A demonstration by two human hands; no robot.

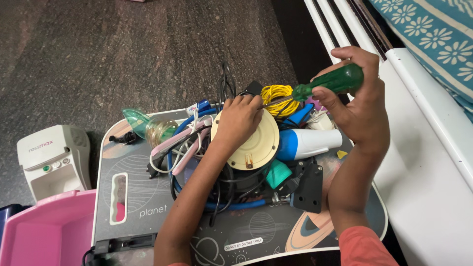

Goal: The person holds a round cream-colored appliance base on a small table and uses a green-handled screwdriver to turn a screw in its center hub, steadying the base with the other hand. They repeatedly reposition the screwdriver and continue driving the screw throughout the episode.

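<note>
My right hand (355,101) grips a screwdriver by its green handle (335,82); the metal shaft slants down left toward a round cream disc (256,145). My left hand (238,120) rests on top of that disc, fingers by the screwdriver tip. The disc sits on a heap of cables and parts on a small grey lap table (143,197) printed with planets. Beside the disc lie a white and blue device (308,142), a coil of yellow wire (276,92) and a black bracket (308,189).
A blue hose (173,162) and pink strips (172,143) tangle at the heap's left, near a green clear mask (148,125). A white nebuliser box (53,160) and pink tub (47,231) stand left on the dark floor. A white bed frame (428,162) runs along the right.
</note>
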